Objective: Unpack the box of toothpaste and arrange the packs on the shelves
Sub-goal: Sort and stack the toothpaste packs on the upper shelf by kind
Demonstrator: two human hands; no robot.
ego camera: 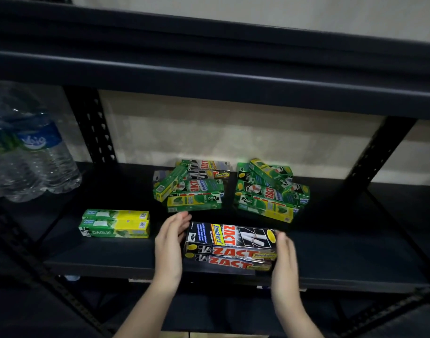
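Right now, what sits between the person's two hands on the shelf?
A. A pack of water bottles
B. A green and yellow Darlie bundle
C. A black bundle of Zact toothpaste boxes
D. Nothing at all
C: the black toothpaste bundle lies at the front of the shelf, with the left hand and the right hand at its two ends.

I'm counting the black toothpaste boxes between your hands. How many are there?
3 black Zact boxes show, stacked at the shelf's front edge: top one, two below. More may hide behind.
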